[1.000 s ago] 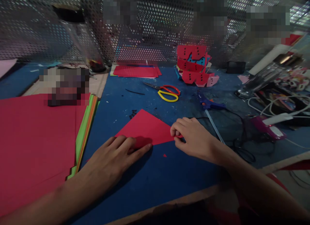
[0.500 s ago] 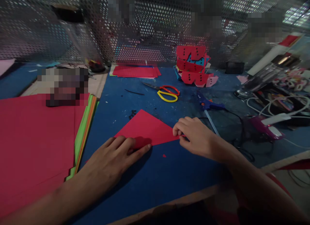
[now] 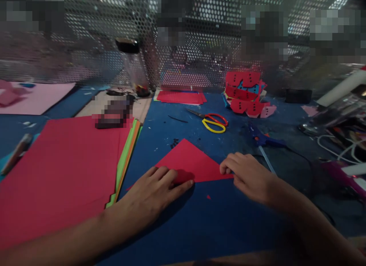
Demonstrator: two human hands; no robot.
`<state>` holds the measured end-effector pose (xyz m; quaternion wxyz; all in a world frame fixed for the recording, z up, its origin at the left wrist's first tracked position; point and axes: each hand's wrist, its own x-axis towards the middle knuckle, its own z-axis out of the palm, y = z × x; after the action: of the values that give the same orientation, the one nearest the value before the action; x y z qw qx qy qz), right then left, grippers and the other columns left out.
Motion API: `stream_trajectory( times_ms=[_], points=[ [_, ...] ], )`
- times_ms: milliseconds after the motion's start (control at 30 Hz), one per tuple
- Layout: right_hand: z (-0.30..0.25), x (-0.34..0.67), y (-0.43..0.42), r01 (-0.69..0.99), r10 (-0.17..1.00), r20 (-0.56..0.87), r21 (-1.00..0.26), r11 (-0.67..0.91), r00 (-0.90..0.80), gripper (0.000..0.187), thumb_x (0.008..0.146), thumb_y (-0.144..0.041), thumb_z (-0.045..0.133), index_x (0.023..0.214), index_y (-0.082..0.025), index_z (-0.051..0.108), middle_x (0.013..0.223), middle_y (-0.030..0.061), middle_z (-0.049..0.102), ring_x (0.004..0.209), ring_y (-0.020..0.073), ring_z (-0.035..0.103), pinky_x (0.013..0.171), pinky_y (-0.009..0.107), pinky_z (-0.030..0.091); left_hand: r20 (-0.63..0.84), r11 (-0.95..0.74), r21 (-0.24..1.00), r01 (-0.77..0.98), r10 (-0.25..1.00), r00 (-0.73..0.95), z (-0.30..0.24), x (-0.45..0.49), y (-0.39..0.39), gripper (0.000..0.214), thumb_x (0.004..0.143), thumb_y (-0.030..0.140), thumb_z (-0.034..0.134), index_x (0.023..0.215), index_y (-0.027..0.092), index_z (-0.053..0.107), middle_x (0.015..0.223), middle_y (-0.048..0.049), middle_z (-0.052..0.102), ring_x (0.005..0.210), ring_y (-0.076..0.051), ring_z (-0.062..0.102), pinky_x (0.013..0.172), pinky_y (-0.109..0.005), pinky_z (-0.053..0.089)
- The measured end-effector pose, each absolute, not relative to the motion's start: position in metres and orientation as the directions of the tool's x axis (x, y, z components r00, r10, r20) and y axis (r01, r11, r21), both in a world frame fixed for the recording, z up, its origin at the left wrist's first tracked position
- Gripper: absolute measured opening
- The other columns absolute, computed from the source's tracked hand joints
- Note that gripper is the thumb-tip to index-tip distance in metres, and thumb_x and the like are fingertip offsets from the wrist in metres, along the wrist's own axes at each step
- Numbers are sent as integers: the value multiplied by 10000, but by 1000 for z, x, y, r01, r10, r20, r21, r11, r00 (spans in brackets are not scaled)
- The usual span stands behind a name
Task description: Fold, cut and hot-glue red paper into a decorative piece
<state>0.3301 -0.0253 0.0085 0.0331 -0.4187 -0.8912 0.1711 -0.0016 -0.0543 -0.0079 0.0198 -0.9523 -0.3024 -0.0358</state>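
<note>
A folded red sheet of paper point(image 3: 197, 163), triangular with its peak pointing away from me, lies on the blue table. My left hand point(image 3: 160, 186) rests on its left part, fingers bent over it and thumb stretched along the near folded edge. At the right corner is my right hand point(image 3: 243, 172), fingers curled in and closed on the paper's tip. Part of the left corner pokes out beyond my left hand. Near the fold lies a tiny red scrap point(image 3: 208, 197). Scissors point(image 3: 213, 123) with red and yellow handles lie behind the paper.
At left are a stack of red sheets point(image 3: 71, 174), a phone point(image 3: 117, 111) on it, and a cutter knife point(image 3: 17, 153). A blue glue gun point(image 3: 264, 140) lies at right. Cut red pieces point(image 3: 244, 92) and a lidded clear jar point(image 3: 133, 67) stand by the perforated metal screen.
My view has turned left, so everything appears further right and a little lower. Both hands keep nearly the same places on the red paper.
</note>
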Motion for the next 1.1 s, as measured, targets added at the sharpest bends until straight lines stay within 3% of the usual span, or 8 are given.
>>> stream_trajectory(
  times_ms=[200, 367, 467, 533, 700, 1100],
  points=[
    [7, 329, -22, 763, 779, -93, -305, 570, -620, 490, 705, 75, 451, 1031, -251, 619, 1023, 15, 656, 950, 212, 582, 831, 376, 367, 78, -820, -4, 573, 571, 817, -6, 0, -55, 631, 937, 133, 569, 1524, 292, 401, 1108, -83, 599, 907, -261, 529, 812, -393, 407],
    [9, 311, -26, 814, 869, 107, -311, 491, -484, 348, 868, 25, 429, 986, -236, 626, 1050, 42, 664, 973, 220, 615, 837, 393, 426, 63, -816, -12, 578, 577, 815, -7, 1, -56, 622, 937, 161, 579, 1520, 287, 399, 1110, -78, 595, 897, -260, 528, 790, -396, 407],
    [7, 296, -34, 730, 817, 246, -368, 576, -521, 247, 949, -53, 460, 1030, -236, 604, 1039, 48, 659, 974, 217, 622, 840, 388, 451, 64, -813, -9, 583, 581, 811, -9, 1, -56, 591, 958, 188, 569, 1516, 286, 403, 1091, -73, 594, 890, -261, 529, 774, -403, 408],
    [2, 288, -40, 669, 766, 267, -375, 642, -585, 253, 973, -66, 467, 1103, -239, 598, 1068, 54, 664, 999, 219, 618, 866, 395, 456, 73, -811, -8, 585, 583, 809, -10, 2, -56, 571, 970, 203, 565, 1511, 291, 406, 1090, -71, 594, 892, -262, 531, 771, -406, 411],
    [-14, 276, -48, 587, 689, 242, -379, 716, -683, 268, 987, -107, 534, 1201, -253, 603, 1109, 45, 675, 1029, 222, 622, 902, 394, 467, 83, -807, 4, 590, 588, 804, -11, 3, -55, 546, 977, 195, 562, 1497, 281, 420, 1082, -67, 596, 887, -255, 537, 770, -409, 423],
    [-16, 273, -48, 578, 661, 308, -324, 749, -684, 222, 945, -158, 568, 1127, -249, 657, 1034, 49, 706, 937, 224, 665, 822, 361, 503, 61, -802, 73, 593, 597, 800, -10, 1, -57, 537, 993, 228, 547, 1511, 275, 414, 1097, -72, 607, 892, -256, 543, 780, -414, 415]
  ],
)
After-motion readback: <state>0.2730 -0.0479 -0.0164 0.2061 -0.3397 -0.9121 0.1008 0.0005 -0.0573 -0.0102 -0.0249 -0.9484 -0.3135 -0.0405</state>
